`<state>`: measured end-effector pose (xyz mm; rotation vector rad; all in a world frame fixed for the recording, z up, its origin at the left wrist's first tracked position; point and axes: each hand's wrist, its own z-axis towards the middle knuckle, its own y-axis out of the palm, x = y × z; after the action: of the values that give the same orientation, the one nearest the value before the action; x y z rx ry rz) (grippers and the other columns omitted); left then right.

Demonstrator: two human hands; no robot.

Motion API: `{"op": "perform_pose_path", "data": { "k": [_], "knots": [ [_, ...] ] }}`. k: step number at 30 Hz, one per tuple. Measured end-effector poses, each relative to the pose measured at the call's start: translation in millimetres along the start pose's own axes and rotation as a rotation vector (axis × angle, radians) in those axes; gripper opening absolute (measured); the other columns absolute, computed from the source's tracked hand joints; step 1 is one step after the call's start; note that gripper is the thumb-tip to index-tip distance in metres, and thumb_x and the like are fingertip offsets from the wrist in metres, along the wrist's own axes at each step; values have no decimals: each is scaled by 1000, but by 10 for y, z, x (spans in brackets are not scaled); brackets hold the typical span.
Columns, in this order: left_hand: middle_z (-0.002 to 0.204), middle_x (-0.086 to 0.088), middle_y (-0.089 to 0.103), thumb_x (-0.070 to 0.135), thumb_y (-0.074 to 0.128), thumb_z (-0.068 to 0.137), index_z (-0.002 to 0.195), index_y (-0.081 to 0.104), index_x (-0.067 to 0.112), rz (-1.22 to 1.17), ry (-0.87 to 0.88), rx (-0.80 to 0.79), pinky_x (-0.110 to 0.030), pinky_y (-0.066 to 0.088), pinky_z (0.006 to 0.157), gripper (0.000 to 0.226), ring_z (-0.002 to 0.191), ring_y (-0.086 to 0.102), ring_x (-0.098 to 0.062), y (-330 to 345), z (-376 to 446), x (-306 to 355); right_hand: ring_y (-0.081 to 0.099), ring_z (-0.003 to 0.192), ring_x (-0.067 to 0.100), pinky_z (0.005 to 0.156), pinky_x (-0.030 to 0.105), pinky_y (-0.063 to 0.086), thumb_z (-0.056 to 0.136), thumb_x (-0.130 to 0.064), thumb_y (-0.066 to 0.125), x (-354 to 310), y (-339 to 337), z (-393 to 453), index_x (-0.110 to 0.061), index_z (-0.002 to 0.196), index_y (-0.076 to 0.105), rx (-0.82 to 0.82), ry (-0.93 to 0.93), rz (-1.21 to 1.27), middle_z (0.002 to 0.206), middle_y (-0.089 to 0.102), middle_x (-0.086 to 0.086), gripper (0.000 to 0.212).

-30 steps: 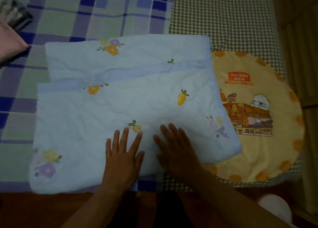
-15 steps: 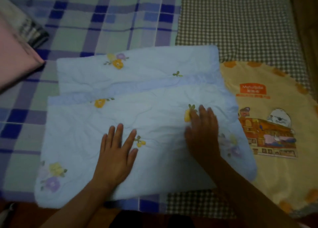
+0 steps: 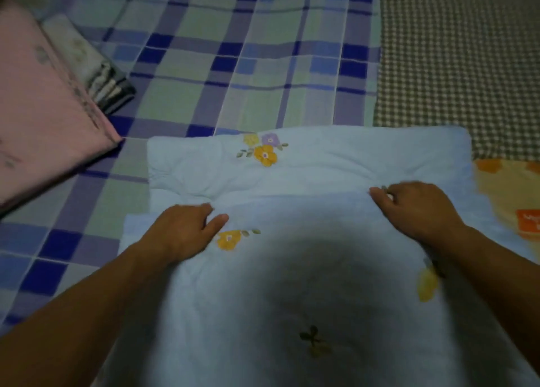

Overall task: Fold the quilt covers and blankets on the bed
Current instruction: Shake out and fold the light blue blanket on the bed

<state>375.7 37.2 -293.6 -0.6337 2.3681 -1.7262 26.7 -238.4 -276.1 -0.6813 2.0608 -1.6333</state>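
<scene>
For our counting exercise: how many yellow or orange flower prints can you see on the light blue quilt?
3 on the light blue quilt: one in the cluster near the far edge, one beside the left hand, one blurred below the right forearm. Arms or folds may hide others.

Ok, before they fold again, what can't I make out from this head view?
- Left hand fingertips: curled at the fold edge of the blue quilt, so the grip is unclear.
- Right hand: motion-blurred.
- Quilt's near part: in dark shadow, cut off by the bottom edge.
- Yellow blanket: cut off at the right edge.
</scene>
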Motion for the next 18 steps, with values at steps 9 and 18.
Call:
{"op": "perform_pose_path", "data": {
  "k": [9, 18],
  "knots": [
    [64, 2, 53, 59, 36, 100, 81, 46, 24, 13, -26, 444, -34, 39, 54, 41, 58, 55, -27, -1142, 657, 144, 45, 49, 27, 65, 40, 36, 105, -40, 23, 292, -928, 562, -12, 62, 52, 528, 97, -234, 59, 58, 13, 59],
    [71, -9, 64, 42, 31, 100, 78, 52, 19, 185, -73, 249, -45, 46, 72, 38, 67, 60, -33, -352, 1216, -96, 58, 71, 33, 90, 50, 37, 101, -48, 19, 691, -122, 1123, -11, 69, 59, 321, 43, -187, 71, 65, 12, 64]
  ]
}}
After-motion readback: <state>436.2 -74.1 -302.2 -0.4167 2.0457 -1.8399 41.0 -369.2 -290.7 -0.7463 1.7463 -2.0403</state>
